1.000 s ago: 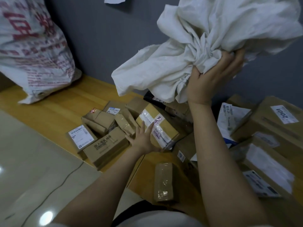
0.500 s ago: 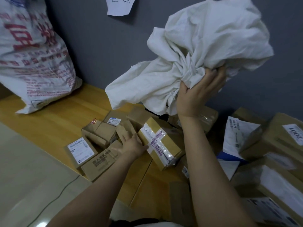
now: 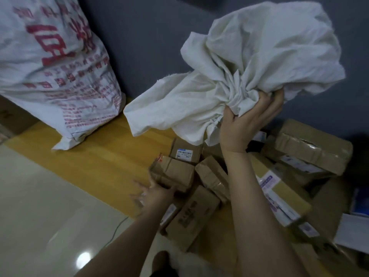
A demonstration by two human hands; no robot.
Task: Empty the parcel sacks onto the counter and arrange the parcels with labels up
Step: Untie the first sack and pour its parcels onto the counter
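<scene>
Gripping the sack [image 3: 259,62] by its bunched middle in the right hand [image 3: 245,124], high over the parcels [image 3: 211,176] heaped on the tabletop [image 3: 111,156]; spreading the left hand [image 3: 151,194], blurred, open-fingered, beside a box [image 3: 173,172] near the front edge. Shake to confirm emptiness, drop well clear of the heap, then flip boxes label-up, steadying edge ones first.

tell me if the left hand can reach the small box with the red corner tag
Probably yes: the left hand is empty, fingers spread, right at the small box, with nothing between them.
</scene>
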